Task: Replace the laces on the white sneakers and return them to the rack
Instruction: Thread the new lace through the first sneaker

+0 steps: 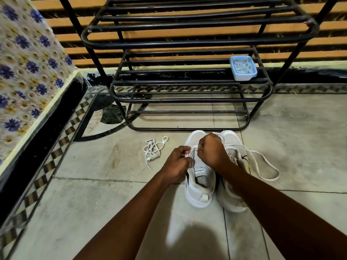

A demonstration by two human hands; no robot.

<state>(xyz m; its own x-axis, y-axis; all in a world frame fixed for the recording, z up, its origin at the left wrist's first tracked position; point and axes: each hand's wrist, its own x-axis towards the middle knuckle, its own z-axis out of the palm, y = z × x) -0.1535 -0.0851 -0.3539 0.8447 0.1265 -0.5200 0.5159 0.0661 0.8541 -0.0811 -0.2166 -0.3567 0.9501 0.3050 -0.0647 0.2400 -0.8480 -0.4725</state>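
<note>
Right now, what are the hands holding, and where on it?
Both pinch the white lace over the sneaker's eyelets: left hand near its tip, right hand further along.

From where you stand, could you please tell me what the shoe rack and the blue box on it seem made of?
Shoe rack: likely painted black metal tubing, round bars with glossy highlights. Blue box: probably plastic, translucent pale walls with a rounded rim.

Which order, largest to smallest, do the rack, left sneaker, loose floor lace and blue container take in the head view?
1. rack
2. left sneaker
3. loose lace and blue container: alike, container farther off, so unranked.
</note>
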